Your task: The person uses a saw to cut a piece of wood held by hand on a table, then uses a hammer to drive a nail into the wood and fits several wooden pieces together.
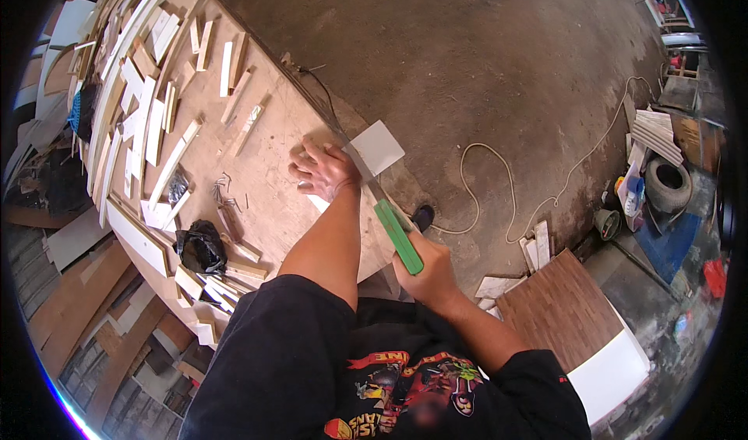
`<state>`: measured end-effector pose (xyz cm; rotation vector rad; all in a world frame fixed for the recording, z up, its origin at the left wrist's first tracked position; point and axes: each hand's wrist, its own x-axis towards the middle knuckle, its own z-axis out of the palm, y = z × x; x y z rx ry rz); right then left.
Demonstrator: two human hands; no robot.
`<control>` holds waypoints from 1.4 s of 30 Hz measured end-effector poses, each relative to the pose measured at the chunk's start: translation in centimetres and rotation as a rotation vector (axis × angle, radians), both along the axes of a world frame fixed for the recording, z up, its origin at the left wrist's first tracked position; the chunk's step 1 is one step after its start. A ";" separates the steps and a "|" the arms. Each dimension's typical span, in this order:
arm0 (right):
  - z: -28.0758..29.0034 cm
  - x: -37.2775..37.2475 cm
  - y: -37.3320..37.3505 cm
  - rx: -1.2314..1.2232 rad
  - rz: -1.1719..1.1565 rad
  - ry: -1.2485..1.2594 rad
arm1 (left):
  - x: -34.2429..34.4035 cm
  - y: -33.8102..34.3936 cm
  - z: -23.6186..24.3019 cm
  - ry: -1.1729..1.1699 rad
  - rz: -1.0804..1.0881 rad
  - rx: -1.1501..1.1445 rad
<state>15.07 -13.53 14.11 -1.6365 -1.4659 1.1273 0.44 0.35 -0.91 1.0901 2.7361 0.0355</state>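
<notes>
My right hand (pixel 430 269) is closed round the green handle (pixel 397 237) of a handsaw. Its narrow blade (pixel 361 162) points away from me, along the table's edge and against a white board. One square end of this white board (pixel 375 148) sticks out past the edge over the floor. On the tabletop my left hand (pixel 323 169) presses down with its fingers spread, left of the blade. A white piece (pixel 317 202) shows from under that hand; whether it belongs to the same board I cannot tell.
Many wood strips (pixel 175 162) lie over the left of the plywood table (pixel 269 175), with loose nails (pixel 224 184) and a black plastic bag (pixel 202 247). A pale cord (pixel 510 183) winds across the floor. At right are a tyre (pixel 668 183) and a brown panel (pixel 561 311).
</notes>
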 end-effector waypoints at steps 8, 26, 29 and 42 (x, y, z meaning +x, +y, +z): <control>-0.9 -0.1 0.1 -0.020 0.013 -0.003 | -0.3 -0.2 -0.6 0.006 -0.015 0.036; -2.0 -0.2 1.0 0.001 0.012 -0.027 | 0.1 -0.1 0.1 0.005 -0.022 0.059; 0.1 0.7 -1.9 0.018 -0.002 -0.024 | 0.0 -0.1 0.6 -0.005 -0.011 0.031; -0.8 0.3 0.0 0.022 0.004 -0.011 | 0.0 -0.3 0.1 0.009 -0.018 0.016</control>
